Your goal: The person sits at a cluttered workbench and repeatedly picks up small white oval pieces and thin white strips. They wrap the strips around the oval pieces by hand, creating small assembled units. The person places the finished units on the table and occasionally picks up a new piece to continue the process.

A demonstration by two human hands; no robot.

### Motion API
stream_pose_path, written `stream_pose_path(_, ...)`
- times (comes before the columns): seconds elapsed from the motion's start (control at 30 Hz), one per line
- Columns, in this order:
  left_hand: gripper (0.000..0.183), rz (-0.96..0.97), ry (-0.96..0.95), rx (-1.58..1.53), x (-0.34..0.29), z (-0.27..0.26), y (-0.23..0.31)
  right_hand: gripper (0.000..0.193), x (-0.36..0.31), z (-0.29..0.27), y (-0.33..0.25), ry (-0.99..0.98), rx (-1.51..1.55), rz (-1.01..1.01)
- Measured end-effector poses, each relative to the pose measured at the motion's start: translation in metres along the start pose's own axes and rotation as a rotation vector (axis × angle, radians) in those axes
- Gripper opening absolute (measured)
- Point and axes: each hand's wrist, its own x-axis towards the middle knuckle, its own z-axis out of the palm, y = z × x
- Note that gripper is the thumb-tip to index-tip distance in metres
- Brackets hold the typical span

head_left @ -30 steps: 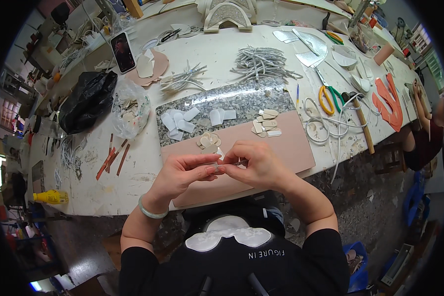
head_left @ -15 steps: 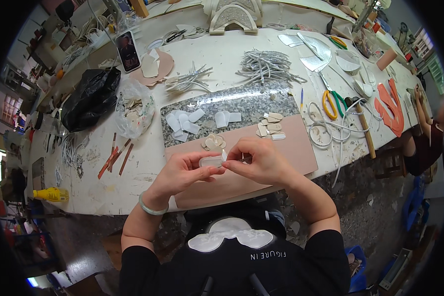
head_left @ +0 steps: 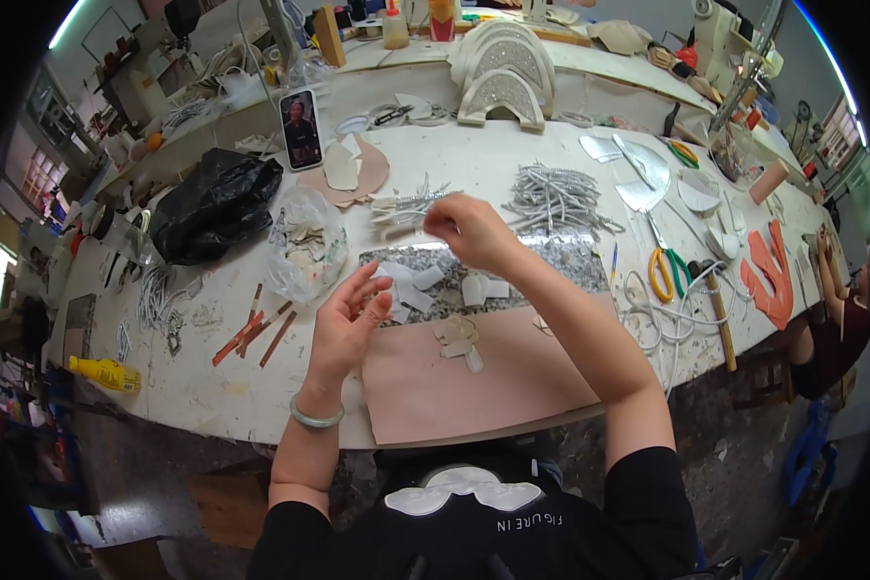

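My left hand [head_left: 346, 314] is open, fingers apart, over the left edge of a pink sheet [head_left: 425, 406] and beside thin white cut pieces [head_left: 408, 287]. My right hand [head_left: 469, 232] reaches across a speckled stone slab [head_left: 570, 253] to a small bundle of silver cords [head_left: 411, 208]. Its fingers are bent together at the bundle's right end; what is in them, if anything, is hidden. Cream rounded pieces [head_left: 456, 333] lie stacked on the pink sheet, a pale piece [head_left: 474, 361] at their near edge. More white pieces [head_left: 483, 289] lie under my right forearm.
A larger silver cord bundle [head_left: 561, 196] lies beyond the slab. To the right are scissors [head_left: 663, 271], loose white cord [head_left: 659, 324] and a hammer [head_left: 723, 324]. A black bag [head_left: 213, 208], scrap bag [head_left: 304, 242] and propped phone [head_left: 301, 130] stand left. Another person's arm [head_left: 829, 266] rests far right.
My hands have parted and no longer hold the small white piece between them. My right hand has moved away from me to the silver cords; my left has opened. The view has tilted up.
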Motion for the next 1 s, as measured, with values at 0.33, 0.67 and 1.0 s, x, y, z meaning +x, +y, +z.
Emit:
stream_pose_path(0.33, 0.030, 0.260, 0.097, 0.727, 0.000, -0.005, -0.012, 0.010, 0.061, 0.047, 0.053, -0.059, -0.519, 0.023)
stream_pose_path(0.67, 0.041, 0.424, -0.060, 1.000, -0.006, 0.001, -0.025, 0.014, -0.024, -0.080, 0.068, 0.078, -0.806, 0.232)
stream_pose_path(1.0, 0.027, 0.455, -0.018, 0.918, -0.009, 0.020, -0.014, 0.009, -0.052, -0.085, 0.103, 0.228, -0.485, 0.052)
